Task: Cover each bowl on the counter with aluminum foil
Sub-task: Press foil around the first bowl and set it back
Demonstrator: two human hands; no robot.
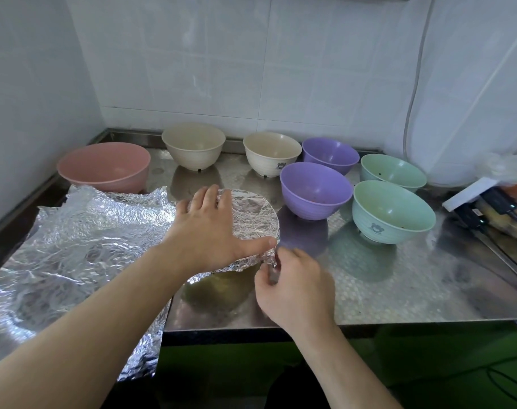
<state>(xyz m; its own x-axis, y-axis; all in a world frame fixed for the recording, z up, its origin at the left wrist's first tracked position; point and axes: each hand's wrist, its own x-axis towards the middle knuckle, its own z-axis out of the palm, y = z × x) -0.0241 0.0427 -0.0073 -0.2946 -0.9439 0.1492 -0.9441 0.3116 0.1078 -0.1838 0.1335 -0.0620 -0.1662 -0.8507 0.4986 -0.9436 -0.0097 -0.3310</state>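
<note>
A bowl under a sheet of aluminum foil (pixel 252 215) stands at the middle of the steel counter (pixel 398 284). My left hand (pixel 213 228) lies flat on the foil over the bowl's top, fingers spread. My right hand (pixel 292 284) pinches the foil's edge at the bowl's near right rim. A large crumpled foil sheet (pixel 74 249) lies at the left, joined to the piece on the bowl. Uncovered bowls stand behind: one pink (pixel 103 166), two cream (pixel 193 144) (pixel 272 153), two purple (pixel 329 154) (pixel 314 188), two green (pixel 393 171) (pixel 393 211).
Tiled walls close the back and left. At the far right sit a white box and black cables (pixel 484 205) beside a plastic bag. The counter's front edge runs just below my right hand; the big foil sheet hangs over that edge at the left.
</note>
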